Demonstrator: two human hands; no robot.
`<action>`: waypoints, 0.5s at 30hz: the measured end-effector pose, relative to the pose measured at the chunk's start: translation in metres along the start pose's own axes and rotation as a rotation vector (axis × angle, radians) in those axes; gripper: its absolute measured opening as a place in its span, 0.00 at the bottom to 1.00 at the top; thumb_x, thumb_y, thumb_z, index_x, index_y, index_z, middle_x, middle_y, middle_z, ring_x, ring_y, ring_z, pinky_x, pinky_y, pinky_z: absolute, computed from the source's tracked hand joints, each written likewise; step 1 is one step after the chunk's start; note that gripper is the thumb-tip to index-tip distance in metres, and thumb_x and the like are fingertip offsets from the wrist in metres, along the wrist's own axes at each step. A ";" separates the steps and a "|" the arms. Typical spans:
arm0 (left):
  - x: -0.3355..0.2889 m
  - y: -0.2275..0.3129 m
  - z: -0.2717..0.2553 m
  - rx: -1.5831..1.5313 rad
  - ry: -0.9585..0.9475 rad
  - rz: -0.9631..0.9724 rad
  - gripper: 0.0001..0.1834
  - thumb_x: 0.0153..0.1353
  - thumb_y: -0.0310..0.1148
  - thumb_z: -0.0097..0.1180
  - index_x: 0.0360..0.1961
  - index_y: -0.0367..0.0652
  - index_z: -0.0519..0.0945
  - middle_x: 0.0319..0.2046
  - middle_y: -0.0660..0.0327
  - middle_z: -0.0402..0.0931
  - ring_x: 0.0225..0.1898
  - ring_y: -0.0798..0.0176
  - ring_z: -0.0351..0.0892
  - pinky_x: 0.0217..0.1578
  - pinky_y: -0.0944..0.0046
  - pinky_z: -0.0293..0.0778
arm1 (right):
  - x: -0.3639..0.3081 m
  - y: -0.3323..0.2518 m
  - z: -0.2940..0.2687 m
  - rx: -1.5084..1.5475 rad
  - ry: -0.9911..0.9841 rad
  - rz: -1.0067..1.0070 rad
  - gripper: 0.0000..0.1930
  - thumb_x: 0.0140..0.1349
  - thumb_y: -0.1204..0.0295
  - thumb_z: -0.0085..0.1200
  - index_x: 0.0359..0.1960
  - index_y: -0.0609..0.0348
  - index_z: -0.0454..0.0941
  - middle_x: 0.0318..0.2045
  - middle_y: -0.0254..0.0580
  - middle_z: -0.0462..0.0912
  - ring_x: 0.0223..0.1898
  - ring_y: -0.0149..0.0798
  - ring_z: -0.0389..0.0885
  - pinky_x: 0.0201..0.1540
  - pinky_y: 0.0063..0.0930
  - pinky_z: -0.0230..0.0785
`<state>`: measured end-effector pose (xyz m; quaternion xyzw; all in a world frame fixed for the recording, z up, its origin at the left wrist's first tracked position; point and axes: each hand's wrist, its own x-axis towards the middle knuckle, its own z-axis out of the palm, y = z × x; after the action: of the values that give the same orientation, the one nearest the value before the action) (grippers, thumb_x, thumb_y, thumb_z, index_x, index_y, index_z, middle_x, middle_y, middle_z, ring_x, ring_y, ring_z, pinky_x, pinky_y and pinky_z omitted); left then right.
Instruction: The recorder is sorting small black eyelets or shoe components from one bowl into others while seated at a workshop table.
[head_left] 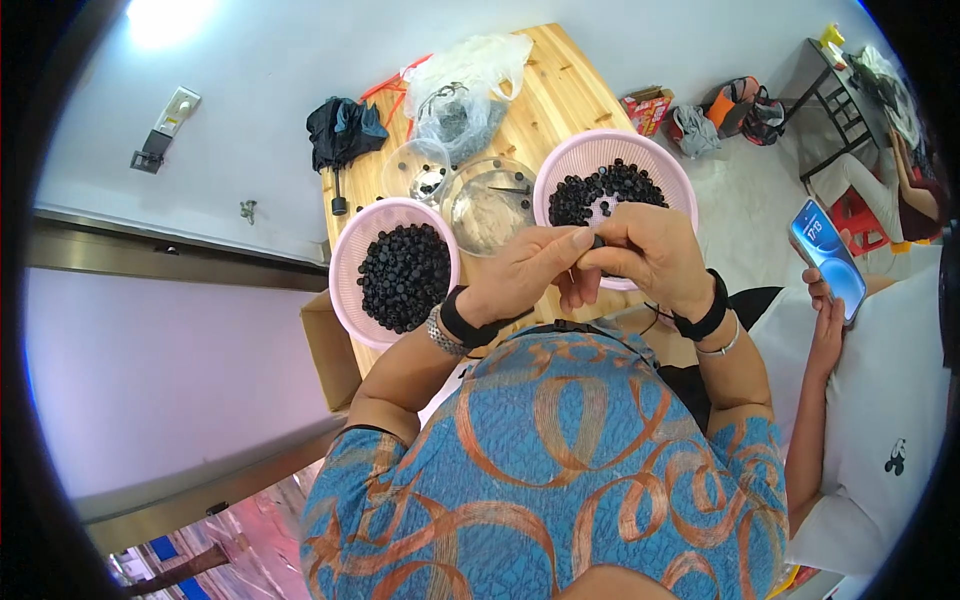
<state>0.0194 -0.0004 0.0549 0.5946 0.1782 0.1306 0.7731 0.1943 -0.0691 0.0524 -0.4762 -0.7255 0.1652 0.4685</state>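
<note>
My left hand point(525, 272) and my right hand point(652, 258) meet at the front of the wooden table. Between their thumbs and fingertips is a small black cap-like part point(599, 242), mostly covered by the fingers. Both hands are closed on it. Left of them stands a pink basket point(341, 275) heaped with small black parts point(405, 278). Just behind my right hand, a second pink basket point(683, 185) holds more black parts point(605, 188). A round clear plastic tray point(487, 212) with a thin dark tool lies between the baskets, beside a clear bowl point(412, 165) with a few black pieces.
Farther back are a folded black umbrella point(345, 135) and clear plastic bags point(465, 85). A cardboard box point(330, 350) sits below the left basket. Close on my right, a person in a white shirt point(870, 400) holds a phone point(828, 260). Bags point(735, 105) rest on the floor.
</note>
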 end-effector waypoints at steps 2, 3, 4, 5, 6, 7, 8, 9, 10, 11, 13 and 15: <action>-0.001 -0.005 0.002 -0.067 0.017 -0.046 0.27 0.66 0.48 0.34 0.25 0.36 0.73 0.20 0.56 0.73 0.20 0.66 0.73 0.18 0.72 0.68 | 0.002 -0.003 0.000 -0.028 0.001 -0.032 0.12 0.45 0.65 0.63 0.24 0.59 0.75 0.18 0.38 0.73 0.19 0.38 0.72 0.22 0.27 0.62; -0.001 -0.008 0.001 -0.145 0.019 -0.049 0.27 0.66 0.49 0.35 0.22 0.37 0.72 0.18 0.57 0.71 0.18 0.67 0.71 0.15 0.72 0.65 | 0.003 -0.004 0.000 -0.053 0.002 -0.061 0.12 0.45 0.65 0.63 0.24 0.58 0.75 0.18 0.38 0.73 0.20 0.40 0.73 0.23 0.28 0.63; -0.001 -0.010 0.002 -0.223 0.022 -0.051 0.27 0.66 0.49 0.36 0.20 0.38 0.71 0.15 0.58 0.69 0.16 0.67 0.69 0.13 0.72 0.63 | 0.004 -0.005 0.001 -0.052 0.000 -0.068 0.12 0.45 0.65 0.63 0.24 0.58 0.75 0.18 0.38 0.73 0.20 0.40 0.73 0.23 0.28 0.63; -0.001 -0.010 0.004 -0.267 0.035 -0.058 0.27 0.65 0.49 0.36 0.18 0.40 0.69 0.14 0.59 0.68 0.14 0.67 0.67 0.12 0.72 0.60 | 0.004 -0.005 0.002 -0.073 0.015 -0.090 0.12 0.44 0.64 0.63 0.24 0.58 0.75 0.18 0.38 0.72 0.20 0.40 0.72 0.22 0.29 0.62; -0.001 -0.009 0.004 -0.267 0.036 -0.058 0.27 0.65 0.49 0.36 0.18 0.40 0.69 0.14 0.59 0.68 0.14 0.67 0.67 0.12 0.72 0.60 | 0.004 -0.006 0.003 -0.096 0.031 -0.106 0.12 0.44 0.64 0.63 0.23 0.58 0.75 0.18 0.38 0.72 0.20 0.40 0.72 0.22 0.29 0.62; -0.002 -0.008 0.003 -0.257 0.021 -0.059 0.27 0.65 0.50 0.37 0.18 0.40 0.69 0.14 0.59 0.68 0.14 0.68 0.67 0.12 0.73 0.60 | 0.006 -0.007 0.003 -0.094 0.029 -0.106 0.12 0.44 0.64 0.63 0.23 0.58 0.75 0.18 0.38 0.72 0.20 0.40 0.72 0.22 0.29 0.62; -0.003 -0.007 0.002 -0.247 0.006 -0.060 0.26 0.65 0.50 0.37 0.18 0.41 0.69 0.13 0.59 0.68 0.14 0.68 0.67 0.12 0.73 0.60 | 0.008 -0.009 0.004 -0.108 0.032 -0.154 0.13 0.44 0.64 0.63 0.23 0.58 0.74 0.17 0.38 0.71 0.20 0.40 0.72 0.22 0.29 0.62; -0.004 -0.005 0.002 -0.249 0.009 -0.062 0.26 0.65 0.50 0.37 0.18 0.41 0.69 0.13 0.59 0.68 0.14 0.68 0.67 0.12 0.73 0.60 | 0.010 -0.009 0.004 -0.122 0.034 -0.201 0.13 0.43 0.64 0.63 0.23 0.58 0.73 0.17 0.38 0.70 0.19 0.40 0.71 0.22 0.30 0.62; -0.006 -0.002 0.001 -0.249 -0.009 -0.095 0.26 0.65 0.50 0.38 0.18 0.41 0.69 0.14 0.60 0.68 0.13 0.69 0.66 0.12 0.73 0.60 | 0.010 -0.009 0.004 -0.119 0.033 -0.199 0.13 0.43 0.64 0.63 0.23 0.58 0.73 0.17 0.38 0.70 0.19 0.40 0.71 0.22 0.30 0.62; -0.008 0.000 -0.001 -0.249 -0.027 -0.127 0.25 0.65 0.49 0.38 0.19 0.41 0.69 0.14 0.60 0.68 0.13 0.70 0.66 0.12 0.74 0.59 | 0.009 -0.008 0.004 -0.139 0.019 -0.235 0.13 0.43 0.65 0.63 0.23 0.58 0.73 0.17 0.38 0.69 0.19 0.40 0.71 0.21 0.29 0.62; -0.011 0.002 -0.004 -0.217 -0.061 -0.131 0.24 0.65 0.48 0.38 0.20 0.42 0.70 0.14 0.62 0.69 0.13 0.72 0.66 0.13 0.75 0.61 | 0.010 -0.008 0.004 -0.155 0.003 -0.271 0.13 0.43 0.65 0.63 0.23 0.57 0.72 0.16 0.37 0.68 0.19 0.39 0.70 0.21 0.29 0.62; -0.013 0.005 -0.006 -0.186 -0.098 -0.136 0.23 0.66 0.47 0.38 0.21 0.42 0.71 0.15 0.63 0.70 0.13 0.75 0.66 0.14 0.76 0.62 | 0.011 -0.009 0.003 -0.142 0.001 -0.320 0.13 0.43 0.66 0.63 0.23 0.57 0.70 0.16 0.37 0.67 0.18 0.38 0.69 0.20 0.28 0.61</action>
<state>0.0049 0.0005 0.0595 0.5126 0.1673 0.0649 0.8397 0.1853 -0.0638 0.0628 -0.3867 -0.8017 0.0368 0.4543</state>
